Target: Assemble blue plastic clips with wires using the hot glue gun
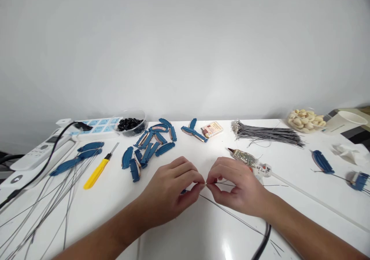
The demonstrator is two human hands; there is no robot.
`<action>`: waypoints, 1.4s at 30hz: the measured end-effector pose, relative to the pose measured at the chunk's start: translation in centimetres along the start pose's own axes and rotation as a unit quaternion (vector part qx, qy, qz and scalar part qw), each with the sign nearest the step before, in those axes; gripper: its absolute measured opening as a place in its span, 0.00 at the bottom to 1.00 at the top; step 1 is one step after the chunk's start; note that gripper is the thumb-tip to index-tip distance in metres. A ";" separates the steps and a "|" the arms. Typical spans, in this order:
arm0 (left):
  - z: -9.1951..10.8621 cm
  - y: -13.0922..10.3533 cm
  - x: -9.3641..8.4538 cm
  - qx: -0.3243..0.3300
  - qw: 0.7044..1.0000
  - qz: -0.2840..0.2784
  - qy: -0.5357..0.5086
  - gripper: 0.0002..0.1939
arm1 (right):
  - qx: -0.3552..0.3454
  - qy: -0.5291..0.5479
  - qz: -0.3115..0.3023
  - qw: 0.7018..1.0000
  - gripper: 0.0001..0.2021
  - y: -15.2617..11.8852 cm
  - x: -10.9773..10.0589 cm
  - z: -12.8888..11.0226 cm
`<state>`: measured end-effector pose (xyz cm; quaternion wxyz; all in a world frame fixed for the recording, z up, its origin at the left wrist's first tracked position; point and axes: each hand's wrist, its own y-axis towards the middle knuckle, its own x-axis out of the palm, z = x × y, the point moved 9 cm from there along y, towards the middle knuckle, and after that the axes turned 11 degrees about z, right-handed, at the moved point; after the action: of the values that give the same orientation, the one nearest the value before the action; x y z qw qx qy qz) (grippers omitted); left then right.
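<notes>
- Partly hidden by the fingers, a thin wire [231, 213] meets the fingertips of the left hand [176, 186] and the right hand [237, 186]; its tip is too small to make out.
- Both hands face each other, nearly touching, thumb and fingers pinched on the wire; exactly which part each one grips is hard to tell.
- From the pinch, one strand slants down to the right, under the right forearm; another runs behind the right hand and shows again beyond it.
- Just behind the left thumb peeks a sliver of a blue piece [183, 191], the rest covered.
- A glue gun [245, 157] lies just beyond the right hand, which covers part of it; its long glue stick [318, 200] runs off the right edge.
- A thick black cable [263, 242] passes beneath the right forearm and is cut off below.
- Beyond the left hand, a cluster of blue parts [148, 140] overlaps on the table [185, 237]; the lettering on one is blurred.
- Farther left lie a yellow screwdriver [96, 173] and loose wires [54, 198], their ends cut off by the frame.
- Well beyond the right hand sits a bundle of wires [266, 134].
</notes>
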<state>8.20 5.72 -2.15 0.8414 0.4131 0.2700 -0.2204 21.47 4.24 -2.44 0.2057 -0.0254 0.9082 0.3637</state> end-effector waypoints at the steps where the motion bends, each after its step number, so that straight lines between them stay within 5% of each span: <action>1: -0.1 0.0 0.0 -0.005 1.000 0.002 -0.001 0.07 | -0.005 -0.007 0.003 1.000 0.12 0.0 -0.1 0.0; 23: -1.3 0.2 0.5 -0.126 0.987 0.007 -0.096 0.05 | -0.126 -0.145 -0.001 0.981 0.11 -0.2 0.2 -1.6; 42: -1.3 0.1 0.8 -0.108 0.986 0.009 -0.124 0.05 | -0.090 -0.105 0.049 0.989 0.13 -0.7 0.5 -0.9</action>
<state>8.53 6.69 -3.28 0.9101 0.2915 0.1824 -0.2312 20.78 3.14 -2.51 0.2792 0.0390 0.8452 0.4540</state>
